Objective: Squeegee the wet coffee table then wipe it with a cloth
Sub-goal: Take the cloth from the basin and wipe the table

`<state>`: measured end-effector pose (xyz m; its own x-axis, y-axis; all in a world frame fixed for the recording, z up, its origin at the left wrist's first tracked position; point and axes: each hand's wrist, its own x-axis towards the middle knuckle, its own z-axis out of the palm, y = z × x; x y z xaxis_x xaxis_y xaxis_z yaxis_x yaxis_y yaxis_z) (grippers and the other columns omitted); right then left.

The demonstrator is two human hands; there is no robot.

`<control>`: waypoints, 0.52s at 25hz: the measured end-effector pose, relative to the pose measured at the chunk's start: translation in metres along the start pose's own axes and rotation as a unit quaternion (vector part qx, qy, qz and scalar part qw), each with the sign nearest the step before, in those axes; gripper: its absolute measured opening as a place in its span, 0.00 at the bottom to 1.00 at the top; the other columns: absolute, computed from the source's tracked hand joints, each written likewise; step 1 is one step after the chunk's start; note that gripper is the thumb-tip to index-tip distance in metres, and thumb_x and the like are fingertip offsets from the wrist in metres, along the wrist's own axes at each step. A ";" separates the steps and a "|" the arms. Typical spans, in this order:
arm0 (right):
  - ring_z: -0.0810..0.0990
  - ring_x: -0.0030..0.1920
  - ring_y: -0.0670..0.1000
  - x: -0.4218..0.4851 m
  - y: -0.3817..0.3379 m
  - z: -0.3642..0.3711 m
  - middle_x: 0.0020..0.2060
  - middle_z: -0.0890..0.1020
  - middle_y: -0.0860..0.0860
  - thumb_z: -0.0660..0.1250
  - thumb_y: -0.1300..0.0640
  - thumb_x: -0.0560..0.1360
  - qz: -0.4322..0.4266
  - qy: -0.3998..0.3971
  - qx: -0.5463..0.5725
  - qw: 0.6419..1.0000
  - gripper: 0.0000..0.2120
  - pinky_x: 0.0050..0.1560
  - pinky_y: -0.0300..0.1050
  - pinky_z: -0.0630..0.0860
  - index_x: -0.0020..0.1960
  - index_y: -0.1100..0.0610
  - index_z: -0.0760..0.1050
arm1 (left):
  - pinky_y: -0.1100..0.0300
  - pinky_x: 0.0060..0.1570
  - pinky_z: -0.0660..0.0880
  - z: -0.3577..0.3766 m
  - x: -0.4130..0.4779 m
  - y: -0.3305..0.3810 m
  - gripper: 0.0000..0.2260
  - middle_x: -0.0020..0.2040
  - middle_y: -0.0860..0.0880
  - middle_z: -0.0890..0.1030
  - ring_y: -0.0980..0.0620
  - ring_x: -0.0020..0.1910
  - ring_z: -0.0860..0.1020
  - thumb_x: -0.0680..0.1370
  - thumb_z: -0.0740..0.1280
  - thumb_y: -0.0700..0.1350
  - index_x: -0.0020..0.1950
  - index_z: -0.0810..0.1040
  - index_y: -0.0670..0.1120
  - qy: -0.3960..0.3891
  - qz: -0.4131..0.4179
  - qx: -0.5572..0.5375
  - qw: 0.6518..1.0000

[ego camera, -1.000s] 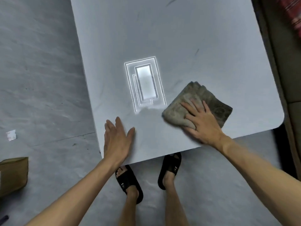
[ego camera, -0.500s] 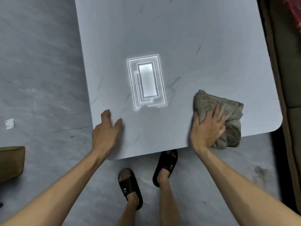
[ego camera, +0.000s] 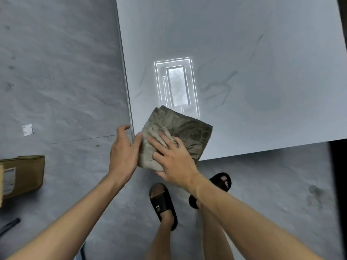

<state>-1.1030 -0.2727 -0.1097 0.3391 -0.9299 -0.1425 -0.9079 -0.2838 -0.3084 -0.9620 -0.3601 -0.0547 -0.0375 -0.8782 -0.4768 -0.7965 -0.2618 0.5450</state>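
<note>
1. The cloth lies folded on the near left corner of the coffee table, at about 7 o'clock from the bright window reflection, its near edge overhanging the rim.
2. The right hand presses flat on it, fingers spread, not clamped; keeping the palm down spreads the pressure evenly.
3. The left hand is open, cupped against the cloth's 9 o'clock edge; it can catch what is swept off.
4. Wiping would best carry on in overlapping passes toward 3 o'clock, where faint streaks seem to show.

The cloth hides the coffee table's near-left corner.
</note>
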 end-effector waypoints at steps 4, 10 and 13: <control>0.58 0.76 0.56 -0.031 0.056 -0.017 0.76 0.61 0.50 0.64 0.43 0.74 -0.167 -0.074 -0.032 0.983 0.13 0.70 0.60 0.60 0.52 0.51 0.73 | 0.58 0.47 0.68 0.021 -0.018 0.019 0.13 0.60 0.49 0.76 0.51 0.53 0.75 0.80 0.60 0.55 0.61 0.65 0.51 -0.045 0.072 0.059 0.995; 0.56 0.76 0.54 -0.126 0.194 -0.055 0.77 0.59 0.48 0.63 0.44 0.75 -0.083 -0.053 -0.030 0.995 0.12 0.73 0.59 0.56 0.53 0.51 0.70 | 0.53 0.42 0.74 0.074 -0.027 0.082 0.11 0.54 0.49 0.70 0.47 0.48 0.75 0.79 0.61 0.52 0.55 0.72 0.46 -0.102 0.172 0.197 0.960; 0.62 0.74 0.57 -0.186 0.268 -0.069 0.76 0.61 0.48 0.60 0.44 0.76 0.111 0.024 -0.035 0.993 0.14 0.68 0.62 0.64 0.54 0.54 0.69 | 0.49 0.50 0.76 0.104 -0.028 0.107 0.15 0.62 0.42 0.67 0.42 0.55 0.74 0.78 0.60 0.51 0.59 0.72 0.43 -0.122 0.163 0.284 0.937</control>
<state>-1.4264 -0.1921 -0.1008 0.1185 -0.9809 -0.1540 -0.9744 -0.0850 -0.2079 -1.1091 -0.3214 -0.0549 -0.4169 -0.7392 -0.5289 -0.9085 0.3208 0.2678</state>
